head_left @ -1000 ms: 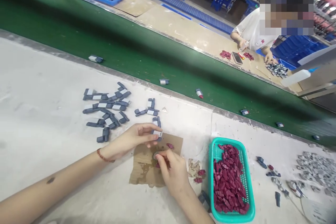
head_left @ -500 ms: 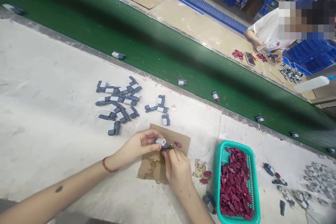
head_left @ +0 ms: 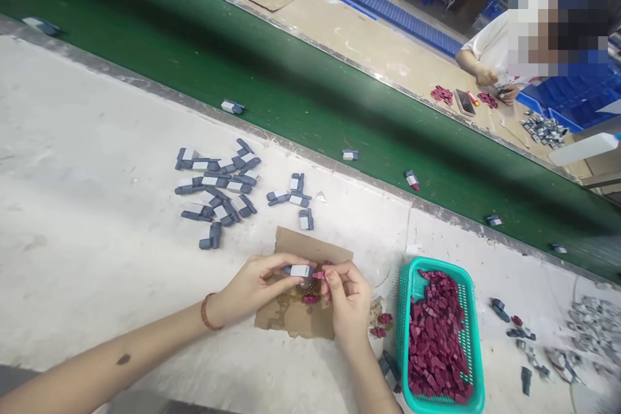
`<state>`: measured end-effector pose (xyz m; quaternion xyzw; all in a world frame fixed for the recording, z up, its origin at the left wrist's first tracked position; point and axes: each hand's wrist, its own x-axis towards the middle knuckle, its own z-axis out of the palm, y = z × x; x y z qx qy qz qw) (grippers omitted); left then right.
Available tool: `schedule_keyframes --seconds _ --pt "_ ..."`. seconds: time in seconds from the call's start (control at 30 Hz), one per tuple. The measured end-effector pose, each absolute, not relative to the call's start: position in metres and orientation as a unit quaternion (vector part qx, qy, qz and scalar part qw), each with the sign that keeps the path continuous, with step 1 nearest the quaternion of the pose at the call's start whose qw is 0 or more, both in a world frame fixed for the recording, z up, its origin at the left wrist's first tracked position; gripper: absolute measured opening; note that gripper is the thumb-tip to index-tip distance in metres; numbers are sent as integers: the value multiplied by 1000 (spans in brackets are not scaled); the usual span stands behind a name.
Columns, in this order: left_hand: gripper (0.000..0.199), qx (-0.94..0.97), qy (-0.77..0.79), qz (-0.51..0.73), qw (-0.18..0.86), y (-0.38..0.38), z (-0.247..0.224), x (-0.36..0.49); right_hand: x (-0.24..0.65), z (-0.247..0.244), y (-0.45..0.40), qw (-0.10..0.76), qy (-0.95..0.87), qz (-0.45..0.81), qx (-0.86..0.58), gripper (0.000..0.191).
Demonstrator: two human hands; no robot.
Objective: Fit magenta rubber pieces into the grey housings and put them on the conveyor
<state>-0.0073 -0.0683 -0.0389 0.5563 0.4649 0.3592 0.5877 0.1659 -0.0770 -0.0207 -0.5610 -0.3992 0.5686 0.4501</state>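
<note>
My left hand (head_left: 259, 281) is closed on a small grey-and-white plastic part (head_left: 299, 270), held level over a piece of brown cardboard (head_left: 303, 323). In my right hand (head_left: 350, 297) a small dark-red plastic piece (head_left: 319, 275) is pinched, its tip close to the right end of the grey-and-white part; whether they touch I cannot tell. Another dark-red piece (head_left: 311, 299) lies on the cardboard below. Partly hidden under my fingers is a small round dark-rimmed thing (head_left: 305, 284). A green basket (head_left: 402, 336) full of dark-red pieces stands right of my right hand.
Grey-and-white parts (head_left: 213, 181) lie grouped on the white table (head_left: 97, 207). Beyond it a green conveyor belt (head_left: 291, 97) carries several more. Pale-grey pieces (head_left: 596, 330) are heaped at far right. Across the belt a person (head_left: 490, 45) handles small parts.
My right hand has moved slightly right and now shows a dark-red piece in its fingers. The grey-and-white part has been turned level. Parts on the belt have shifted right.
</note>
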Motion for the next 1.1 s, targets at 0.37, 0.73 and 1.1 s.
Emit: schedule_keyframes --seconds 0.37,0.73,1.1 --pt "20 629 455 368 512 -72 -43 -7 160 -26 -83 428 -486 522 -555 29" --pt "20 712 410 336 460 -66 -29 -6 179 2 -97 383 -582 437 -569 21" --pt "35 772 512 272 262 92 -14 30 308 8 -131 125 -568 104 -807 20"
